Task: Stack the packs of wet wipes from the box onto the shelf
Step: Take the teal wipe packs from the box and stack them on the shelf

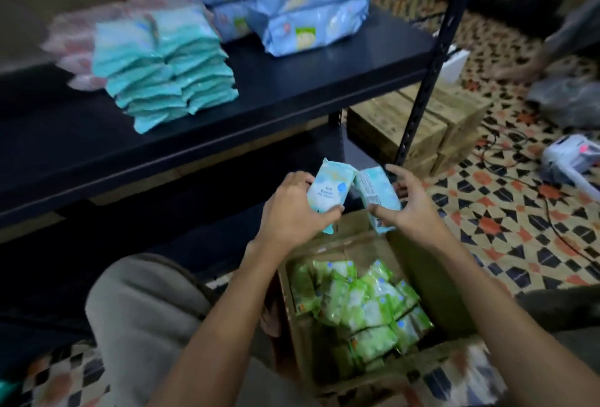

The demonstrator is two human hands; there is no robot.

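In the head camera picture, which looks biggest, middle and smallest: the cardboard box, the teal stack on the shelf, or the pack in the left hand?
1. Cardboard box, though it sits nearest the camera.
2. Teal stack, further away on the shelf.
3. Pack held in the left hand, clearly smallest.

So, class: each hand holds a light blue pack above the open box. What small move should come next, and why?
Probably lift both packs up and forward to the teal stacks on the shelf. The left hand grips one pack, the right hand another, both already clear of the box.
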